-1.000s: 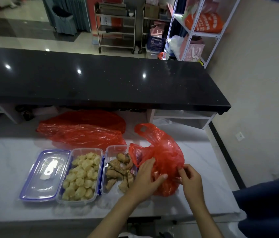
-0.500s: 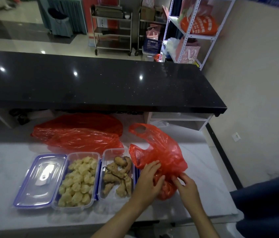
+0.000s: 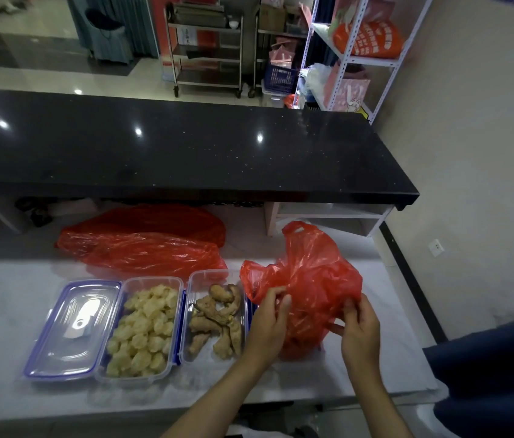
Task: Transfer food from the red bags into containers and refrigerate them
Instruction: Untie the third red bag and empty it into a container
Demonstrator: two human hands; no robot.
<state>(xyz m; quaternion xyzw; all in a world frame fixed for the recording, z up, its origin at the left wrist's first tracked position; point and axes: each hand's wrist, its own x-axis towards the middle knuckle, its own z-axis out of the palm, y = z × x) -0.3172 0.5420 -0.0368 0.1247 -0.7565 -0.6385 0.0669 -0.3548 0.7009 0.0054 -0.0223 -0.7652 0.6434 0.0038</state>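
Table (image 3: 12, 314): white marbled top, near edge w/ all task items on it.
Red bag, in use (image 3: 309, 279): crumpled plastic, handle loop up at back, stands on table just right of the ginger container; contents dimly seen thru plastic, can't tell what.
Left hand (image 3: 268, 327): on bag's left side, thumb + fingers curled, pinching a fold of plastic near the mouth.
Right hand (image 3: 361, 330): on bag's right side, fingers curled, pinching the plastic edge; bag is between both hands.
Container A (image 3: 214, 314): clear rectangular tub, open, holds knobbly brown ginger-like roots (image 3: 217, 317); touching bag on its right, container B on its left.
Container B (image 3: 142, 327): clear tub, open, approx. full of pale yellow lumpy pieces (image 3: 145, 327); exact food can't tell.
Lid (image 3: 72, 327): clear w/ blue rim, lies flat just left of container B, touching it.
Blue clip edges: seen betw. containers A + B and at A's right side by the left hand.
Flat red bags (image 3: 145, 241): two or so, lying flat + overlapped at back of table, behind the containers, apart from the bag in hand.
Black counter (image 3: 186, 153): glossy raised ledge behind the table, light spots reflected.
Shelf rack (image 3: 359, 52): white metal, far right, w/ orange bag (image 3: 369, 39) + pink bags.
Steel trolley (image 3: 208, 49): bkgd, centre.
Dark blue sleeve/cloth (image 3: 495, 368): lower right corner.
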